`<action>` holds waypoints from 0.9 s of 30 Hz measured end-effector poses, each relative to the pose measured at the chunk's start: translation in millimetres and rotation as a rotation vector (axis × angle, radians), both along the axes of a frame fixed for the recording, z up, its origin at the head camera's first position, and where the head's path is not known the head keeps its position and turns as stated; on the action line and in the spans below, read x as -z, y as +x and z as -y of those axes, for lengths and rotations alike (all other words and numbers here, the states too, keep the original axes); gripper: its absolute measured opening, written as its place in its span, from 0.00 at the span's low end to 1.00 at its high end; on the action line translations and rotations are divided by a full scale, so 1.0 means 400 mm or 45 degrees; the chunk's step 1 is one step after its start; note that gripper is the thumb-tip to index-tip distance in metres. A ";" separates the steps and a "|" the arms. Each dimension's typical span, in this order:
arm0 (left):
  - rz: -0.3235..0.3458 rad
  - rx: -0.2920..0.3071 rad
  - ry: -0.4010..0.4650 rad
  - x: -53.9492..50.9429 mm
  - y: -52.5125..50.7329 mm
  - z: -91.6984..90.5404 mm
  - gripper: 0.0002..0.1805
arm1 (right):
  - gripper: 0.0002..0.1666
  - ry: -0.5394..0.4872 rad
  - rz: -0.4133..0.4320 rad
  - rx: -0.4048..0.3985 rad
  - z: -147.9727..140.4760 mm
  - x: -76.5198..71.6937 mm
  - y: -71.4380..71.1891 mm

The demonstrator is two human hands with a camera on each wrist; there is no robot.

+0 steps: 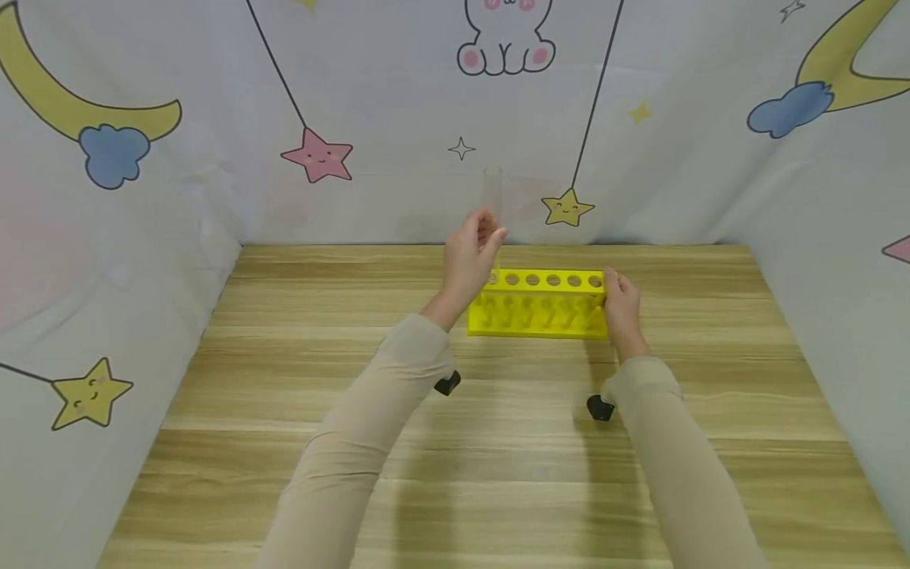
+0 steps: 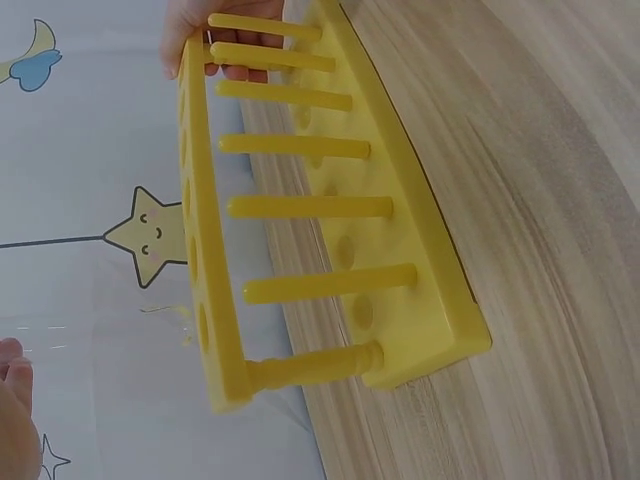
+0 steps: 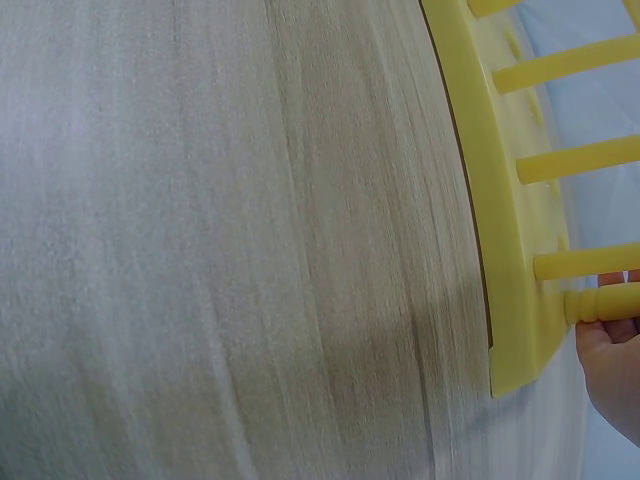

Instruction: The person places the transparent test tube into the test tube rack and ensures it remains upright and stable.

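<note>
yellow rack (image 2: 310, 206), right grip (image 2: 200, 12) at far end, wooden table (image 2: 540, 220)

left arm (image 1: 348, 435) and right arm (image 1: 682, 458) extend forward and converge. left hand (image 1: 469, 251) is raised, fingers (image 1: 482, 216) curled toward the thumb (image 1: 496, 237) in a pinch. right hand (image 1: 623, 310) is positioned lower, fingers bent in a grip.

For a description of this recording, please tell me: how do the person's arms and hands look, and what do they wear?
The left sleeve and right sleeve are plain beige and long. The left hand and right hand wear no gloves. A small black piece shows beside each cuff.
</note>
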State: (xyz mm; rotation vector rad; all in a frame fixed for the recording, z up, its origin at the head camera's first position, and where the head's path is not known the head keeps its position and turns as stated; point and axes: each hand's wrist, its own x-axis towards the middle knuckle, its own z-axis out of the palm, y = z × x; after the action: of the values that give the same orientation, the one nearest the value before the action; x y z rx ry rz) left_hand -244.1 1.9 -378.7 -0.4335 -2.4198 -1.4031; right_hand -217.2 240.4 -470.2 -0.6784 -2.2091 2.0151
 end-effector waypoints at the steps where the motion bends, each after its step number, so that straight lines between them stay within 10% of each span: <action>1: 0.002 -0.002 0.003 0.001 0.000 -0.001 0.14 | 0.22 -0.002 0.002 0.001 0.000 0.000 0.000; 27: -0.055 -0.059 -0.113 0.032 -0.005 -0.007 0.15 | 0.25 -0.040 -0.010 0.024 0.000 0.001 0.004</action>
State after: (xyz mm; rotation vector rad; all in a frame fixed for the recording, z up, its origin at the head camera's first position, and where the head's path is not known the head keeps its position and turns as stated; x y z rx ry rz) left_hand -246.1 4.5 -391.4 -0.4210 -2.4484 -1.2581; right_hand -215.6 240.3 -470.7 -0.6909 -2.1632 2.0443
